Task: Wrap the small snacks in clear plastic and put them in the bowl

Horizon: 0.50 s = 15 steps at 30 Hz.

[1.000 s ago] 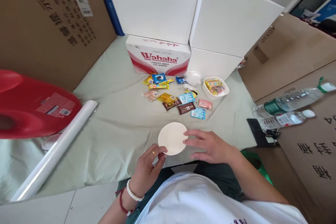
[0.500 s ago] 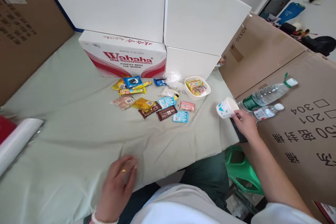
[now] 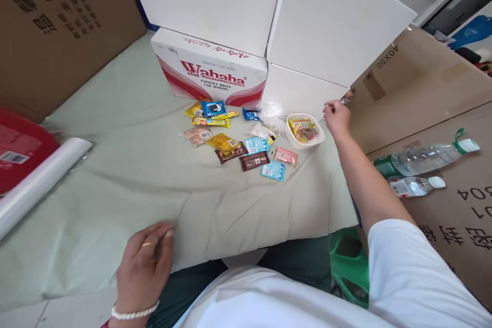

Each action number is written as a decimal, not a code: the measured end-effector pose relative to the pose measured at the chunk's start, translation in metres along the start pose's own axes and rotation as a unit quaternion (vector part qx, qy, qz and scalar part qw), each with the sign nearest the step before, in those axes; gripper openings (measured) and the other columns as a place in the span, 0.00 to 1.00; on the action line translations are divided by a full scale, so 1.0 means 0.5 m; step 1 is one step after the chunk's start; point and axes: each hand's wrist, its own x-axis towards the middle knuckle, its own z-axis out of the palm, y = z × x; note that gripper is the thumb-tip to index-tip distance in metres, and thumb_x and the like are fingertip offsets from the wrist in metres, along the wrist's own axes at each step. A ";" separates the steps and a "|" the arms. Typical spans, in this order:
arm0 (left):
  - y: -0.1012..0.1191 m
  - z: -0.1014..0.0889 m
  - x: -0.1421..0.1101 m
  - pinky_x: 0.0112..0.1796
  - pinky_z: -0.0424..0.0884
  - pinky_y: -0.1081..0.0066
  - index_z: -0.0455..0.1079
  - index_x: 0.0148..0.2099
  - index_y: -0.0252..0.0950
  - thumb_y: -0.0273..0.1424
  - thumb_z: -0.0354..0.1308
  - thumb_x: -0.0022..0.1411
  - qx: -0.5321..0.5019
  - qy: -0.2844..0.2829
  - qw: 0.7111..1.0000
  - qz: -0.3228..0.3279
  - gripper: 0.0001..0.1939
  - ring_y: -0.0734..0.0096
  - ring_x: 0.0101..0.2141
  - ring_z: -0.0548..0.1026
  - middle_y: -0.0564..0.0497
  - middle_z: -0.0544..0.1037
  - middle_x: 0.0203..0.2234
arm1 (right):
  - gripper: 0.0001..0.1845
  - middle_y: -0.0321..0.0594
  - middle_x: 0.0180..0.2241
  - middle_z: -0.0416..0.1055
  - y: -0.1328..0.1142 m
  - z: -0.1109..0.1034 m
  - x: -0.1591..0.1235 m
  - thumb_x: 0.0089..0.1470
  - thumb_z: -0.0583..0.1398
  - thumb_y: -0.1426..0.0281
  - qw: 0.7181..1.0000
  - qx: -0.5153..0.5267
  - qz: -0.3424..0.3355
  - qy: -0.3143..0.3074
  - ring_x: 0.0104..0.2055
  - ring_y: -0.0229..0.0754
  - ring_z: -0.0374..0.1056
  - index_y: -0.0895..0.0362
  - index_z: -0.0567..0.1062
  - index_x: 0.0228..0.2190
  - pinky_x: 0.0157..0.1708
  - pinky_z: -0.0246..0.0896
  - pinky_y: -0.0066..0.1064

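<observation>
My right hand [image 3: 337, 118] is stretched out to the back right, just beyond a white bowl [image 3: 321, 138] holding yellow and reddish snack packets. Its fingers are loosely bent, and nothing shows in them. My left hand [image 3: 144, 259] rests at the near edge of the cloth-covered table [image 3: 184, 184], fingers slightly curled with a gap to the thumb, holding nothing. Between the hands and the boxes lie two dark brown bars [image 3: 254, 160], a yellow packet [image 3: 223, 142], light blue packets [image 3: 273, 169], a pink packet [image 3: 285, 155] and a blue packet [image 3: 213, 108].
A Wahaha water carton [image 3: 211, 74] and white panels [image 3: 311, 20] stand along the back. Brown cardboard [image 3: 426, 72] walls the right side, where two plastic bottles [image 3: 426, 159] stand. At the left lie a clear film roll [image 3: 42, 184] and a red object [image 3: 23, 148]. A green stool [image 3: 349, 266] stands below.
The white paper cup with blue marks has left my right hand and is out of sight. That hand has moved up towards the bowl. The view has turned; my left hand stays near the edge.
</observation>
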 end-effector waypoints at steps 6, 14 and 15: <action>-0.008 0.039 0.017 0.38 0.72 0.61 0.75 0.41 0.36 0.28 0.57 0.68 0.084 -0.009 0.993 0.078 0.06 0.59 0.35 0.74 0.46 0.78 0.32 | 0.15 0.41 0.39 0.81 -0.178 0.086 -0.179 0.62 0.55 0.69 0.979 0.027 -0.103 -0.171 0.42 0.46 0.75 0.55 0.81 0.44 0.44 0.66 0.35; 0.008 0.035 -0.001 0.40 0.72 0.61 0.76 0.40 0.37 0.26 0.56 0.66 0.117 -0.013 0.989 0.087 0.07 0.59 0.35 0.73 0.46 0.77 0.31 | 0.24 0.55 0.59 0.66 -0.272 0.139 -0.166 0.64 0.58 0.65 0.981 -0.107 -0.113 -0.113 0.53 0.56 0.68 0.58 0.72 0.59 0.46 0.64 0.42; 0.007 0.036 -0.003 0.40 0.72 0.61 0.76 0.40 0.37 0.26 0.56 0.66 0.116 -0.013 0.990 0.085 0.07 0.59 0.35 0.73 0.46 0.77 0.31 | 0.23 0.55 0.59 0.65 -0.271 0.144 -0.158 0.63 0.59 0.65 0.978 -0.104 -0.129 -0.131 0.54 0.57 0.66 0.58 0.73 0.58 0.46 0.64 0.42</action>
